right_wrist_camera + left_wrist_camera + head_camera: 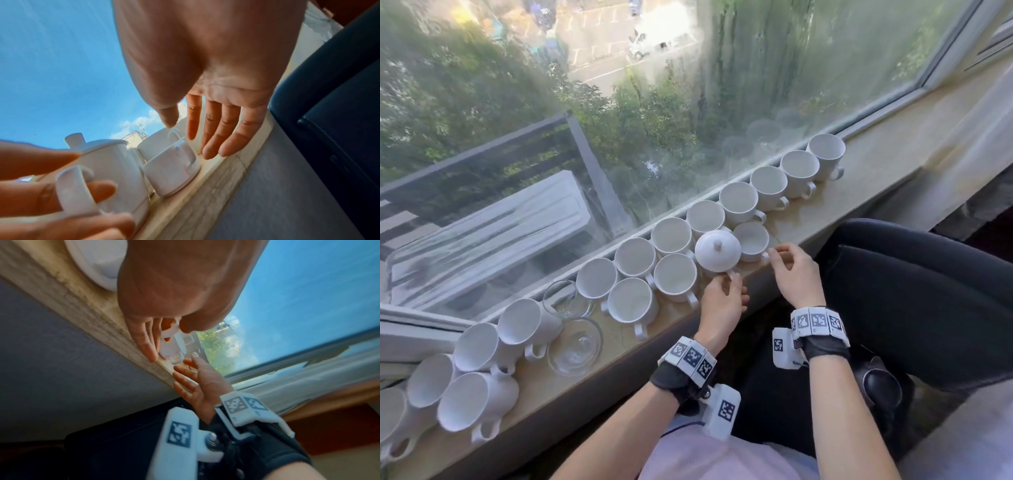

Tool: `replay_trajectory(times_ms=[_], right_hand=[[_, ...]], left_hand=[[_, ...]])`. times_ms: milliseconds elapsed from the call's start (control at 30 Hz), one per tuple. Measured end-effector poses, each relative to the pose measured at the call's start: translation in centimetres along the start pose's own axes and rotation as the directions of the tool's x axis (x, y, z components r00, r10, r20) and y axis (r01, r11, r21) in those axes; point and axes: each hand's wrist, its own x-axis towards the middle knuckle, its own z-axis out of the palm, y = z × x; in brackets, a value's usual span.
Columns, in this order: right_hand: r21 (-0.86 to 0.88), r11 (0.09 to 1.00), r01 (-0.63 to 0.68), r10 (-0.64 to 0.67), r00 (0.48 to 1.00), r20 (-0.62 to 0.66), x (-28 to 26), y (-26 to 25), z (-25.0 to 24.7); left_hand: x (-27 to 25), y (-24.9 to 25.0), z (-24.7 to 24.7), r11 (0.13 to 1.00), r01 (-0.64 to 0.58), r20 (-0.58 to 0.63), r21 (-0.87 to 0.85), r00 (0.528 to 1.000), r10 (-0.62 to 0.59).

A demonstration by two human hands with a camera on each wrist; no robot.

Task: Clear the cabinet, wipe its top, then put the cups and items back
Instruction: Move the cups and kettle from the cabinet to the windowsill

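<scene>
left grip (723, 297) on lidded cup (717, 252) handle

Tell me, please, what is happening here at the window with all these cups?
A person is arranging white cups on the windowsill. The left hand has a grip on the handle of the lidded white pot. The right hand is open, its fingertips by the handle of the cup beside the pot. A long row of cups lines the glass, with two glass bowls further left.
</scene>
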Motion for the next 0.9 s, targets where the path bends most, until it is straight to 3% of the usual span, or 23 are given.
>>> replay_trajectory(times_ms=[100,200,333,500,567,667,800,900], right_hand=[[-0.054,0.998,0.042,-0.043,0.999,-0.016,-1.1,-0.6,-1.3],[-0.122,0.984,0.132,-0.135,0.991,-0.012,-2.4,-0.9,-2.4],[-0.169,0.952,0.256,-0.257,0.966,0.019,-3.9,-1.0,-3.4],[-0.14,0.89,0.433,-0.422,0.901,0.102,-7.6,-1.8,-2.9],[-0.113,0.855,0.506,-0.482,0.857,0.182,-10.4,-2.3,-2.0],[-0.052,0.809,0.586,-0.541,0.775,0.326,-14.8,-3.2,0.3],[0.074,0.742,0.666,-0.612,0.629,0.479,-21.4,-4.8,4.4],[0.151,0.669,0.727,-0.65,0.475,0.593,-27.4,-5.5,7.9]], left_hand=[[-0.3,-0.1,-0.6,0.976,-0.099,0.066,0.192,0.994,0.088],[-1.2,0.1,-1.1,0.883,-0.207,0.107,0.42,0.978,0.179],[-4.4,0.8,-1.9,0.66,-0.279,0.075,0.697,0.944,0.321],[-10.8,1.4,-5.0,0.391,-0.306,0.03,0.868,0.819,0.573],[-13.8,0.6,-7.2,0.352,-0.244,-0.031,0.904,0.783,0.621],[-18.9,-2.3,-11.1,0.348,-0.054,-0.181,0.936,0.773,0.608],[-27.4,-8.3,-17.0,0.409,0.24,-0.435,0.88,0.751,0.496],[-35.0,-14.3,-20.8,0.46,0.437,-0.621,0.773,0.67,0.408]])
